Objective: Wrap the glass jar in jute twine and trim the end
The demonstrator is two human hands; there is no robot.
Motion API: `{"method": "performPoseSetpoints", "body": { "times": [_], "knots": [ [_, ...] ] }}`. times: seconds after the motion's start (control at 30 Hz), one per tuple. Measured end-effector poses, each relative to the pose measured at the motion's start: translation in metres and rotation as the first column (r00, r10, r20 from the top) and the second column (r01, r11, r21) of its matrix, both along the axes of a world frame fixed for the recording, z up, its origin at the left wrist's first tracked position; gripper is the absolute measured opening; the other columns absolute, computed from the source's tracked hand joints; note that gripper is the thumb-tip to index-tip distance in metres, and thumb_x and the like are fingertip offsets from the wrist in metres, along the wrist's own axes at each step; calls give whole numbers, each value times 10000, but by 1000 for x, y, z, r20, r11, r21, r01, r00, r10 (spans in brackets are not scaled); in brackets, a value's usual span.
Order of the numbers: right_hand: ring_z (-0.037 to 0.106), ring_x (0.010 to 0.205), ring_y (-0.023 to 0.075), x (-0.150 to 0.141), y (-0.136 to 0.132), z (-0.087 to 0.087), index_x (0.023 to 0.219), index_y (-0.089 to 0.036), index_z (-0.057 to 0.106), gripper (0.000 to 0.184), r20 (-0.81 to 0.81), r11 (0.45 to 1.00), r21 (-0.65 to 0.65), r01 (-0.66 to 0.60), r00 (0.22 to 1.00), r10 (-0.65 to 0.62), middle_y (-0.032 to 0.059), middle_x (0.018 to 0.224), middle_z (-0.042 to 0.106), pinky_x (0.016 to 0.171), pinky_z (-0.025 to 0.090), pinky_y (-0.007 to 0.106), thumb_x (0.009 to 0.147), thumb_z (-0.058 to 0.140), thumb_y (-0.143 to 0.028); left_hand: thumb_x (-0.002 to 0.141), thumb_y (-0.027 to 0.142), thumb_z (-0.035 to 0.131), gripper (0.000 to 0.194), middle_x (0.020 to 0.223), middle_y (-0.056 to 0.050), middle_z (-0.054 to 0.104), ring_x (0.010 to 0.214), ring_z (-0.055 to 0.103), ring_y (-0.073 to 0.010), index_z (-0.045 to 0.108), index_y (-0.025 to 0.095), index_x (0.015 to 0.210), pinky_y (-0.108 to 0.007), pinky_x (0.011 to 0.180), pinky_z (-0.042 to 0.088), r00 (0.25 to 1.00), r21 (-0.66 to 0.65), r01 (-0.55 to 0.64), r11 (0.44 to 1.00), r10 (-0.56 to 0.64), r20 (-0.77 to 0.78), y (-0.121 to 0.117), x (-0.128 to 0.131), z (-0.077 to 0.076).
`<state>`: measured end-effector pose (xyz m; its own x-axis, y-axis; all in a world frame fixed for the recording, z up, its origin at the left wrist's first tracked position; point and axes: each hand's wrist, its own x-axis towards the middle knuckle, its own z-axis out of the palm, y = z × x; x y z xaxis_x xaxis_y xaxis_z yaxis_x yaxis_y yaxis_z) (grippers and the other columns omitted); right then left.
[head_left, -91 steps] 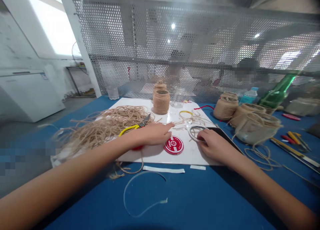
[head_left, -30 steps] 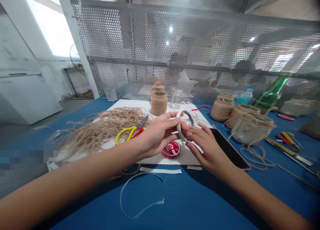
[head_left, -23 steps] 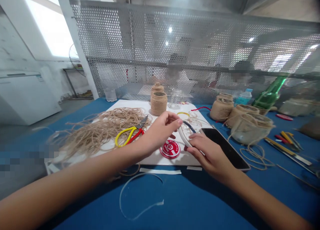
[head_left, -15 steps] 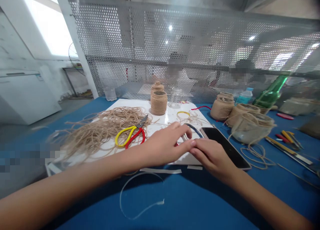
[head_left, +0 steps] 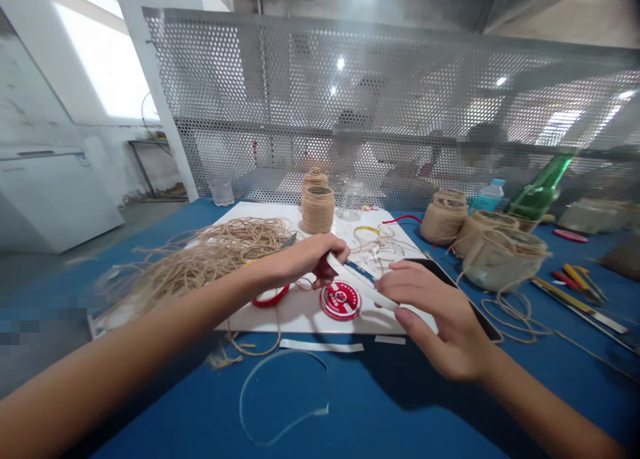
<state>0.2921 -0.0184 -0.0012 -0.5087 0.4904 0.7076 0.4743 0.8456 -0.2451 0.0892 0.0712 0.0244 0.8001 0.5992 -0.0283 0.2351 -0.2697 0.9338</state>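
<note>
A roll of white tape (head_left: 361, 284), with a dark blue inner face, is held tilted between my hands above the white board (head_left: 300, 320). My left hand (head_left: 325, 256) is closed round its far left end, fingertips curled under. At its near right end is my right hand (head_left: 430, 312), with long, loosely bent fingers on top and the thumb below. Whether a strip is pulled off the roll is hard to tell. Beneath the tape lies a round red disc with white print (head_left: 341, 300). Scissors with a red handle (head_left: 271, 299) are partly hidden behind my left forearm.
Loose jute twine (head_left: 210, 259) is heaped on the left. Twine-wrapped jars stand at the back (head_left: 318, 210) and right (head_left: 444, 220). A dark tablet (head_left: 480, 319) lies by my right hand. White strips (head_left: 321, 346) and a clear looped band (head_left: 243, 392) lie in front.
The tape roll was lifted off the board and turned between both hands. In the last half second my hands moved apart, left hand leftward, right hand rightward and nearer, showing the red disc again.
</note>
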Motion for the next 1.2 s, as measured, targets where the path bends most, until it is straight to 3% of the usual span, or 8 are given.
{"method": "performPoseSetpoints", "body": {
  "times": [0.17, 0.3, 0.43, 0.6, 0.73, 0.93, 1.13, 1.2],
  "knots": [
    [537, 716, 166, -1, 0, -2, 816, -164, 567, 115, -40, 993, -110, 49, 998, -53, 42, 717, 576, 661, 432, 318, 828, 452, -156, 903, 466, 205, 441, 665, -15, 565, 492, 492, -94, 525, 163, 932, -221, 497, 405, 996, 207, -74, 975, 84, -38, -5, 2, -3],
    [498, 640, 143, -3, 2, -5, 701, -171, 534, 141, -50, 988, -51, 149, 987, -151, 9, 619, 528, 643, 400, 294, 831, 503, -214, 903, 476, 256, 421, 786, -28, 603, 653, 540, -125, 490, 195, 1111, -241, 628, 419, 993, 510, -69, 858, 108, -48, -14, 6, -2],
    [460, 548, 107, -5, 6, -9, 668, -172, 527, 205, 6, 972, -120, 202, 979, -203, -16, 574, 510, 542, 369, 233, 846, 511, -272, 858, 509, 375, 491, 913, -35, 611, 748, 557, -163, 353, 229, 1261, -280, 688, 408, 982, 598, -94, 796, 174, -77, -23, 9, -1],
    [488, 582, 108, -5, 7, -13, 748, -166, 589, 167, 2, 975, -166, 145, 989, -147, -5, 614, 554, 563, 382, 219, 855, 503, -260, 857, 441, 415, 290, 893, -31, 578, 727, 524, -146, 487, 196, 995, -249, 632, 372, 977, 653, 86, 753, 66, -205, -29, 8, 3],
    [474, 569, 112, -4, 3, -14, 840, -157, 618, 156, -57, 967, -249, 55, 996, -71, 8, 627, 548, 543, 379, 233, 858, 488, -241, 901, 457, 289, 327, 761, -3, 522, 693, 473, -131, 449, 182, 826, -241, 622, 350, 948, 539, 247, 805, -84, -308, -24, 2, 10],
    [497, 659, 163, 1, 1, -10, 811, -153, 613, 203, -145, 961, -274, -36, 989, -4, 45, 680, 538, 616, 385, 313, 855, 431, -232, 898, 428, 295, 303, 734, 4, 477, 703, 457, -132, 393, 181, 753, -261, 689, 380, 955, 309, 272, 911, -215, -206, -13, -6, 14],
    [510, 718, 180, 4, 4, -7, 822, -167, 591, 188, -157, 951, -296, -91, 987, 46, 51, 732, 562, 682, 395, 347, 844, 409, -209, 841, 378, 315, 236, 693, 17, 427, 605, 468, -112, 348, 177, 721, -261, 590, 424, 976, 38, 215, 976, -216, 8, 1, -6, 5],
    [509, 695, 167, 4, 5, -7, 824, -171, 585, 174, -151, 954, -295, -55, 988, 10, 42, 722, 561, 657, 401, 324, 844, 414, -199, 863, 383, 272, 258, 682, 12, 470, 564, 477, -108, 400, 172, 786, -260, 572, 424, 986, 58, 167, 984, -165, -37, 2, -6, 5]
  ]
}}
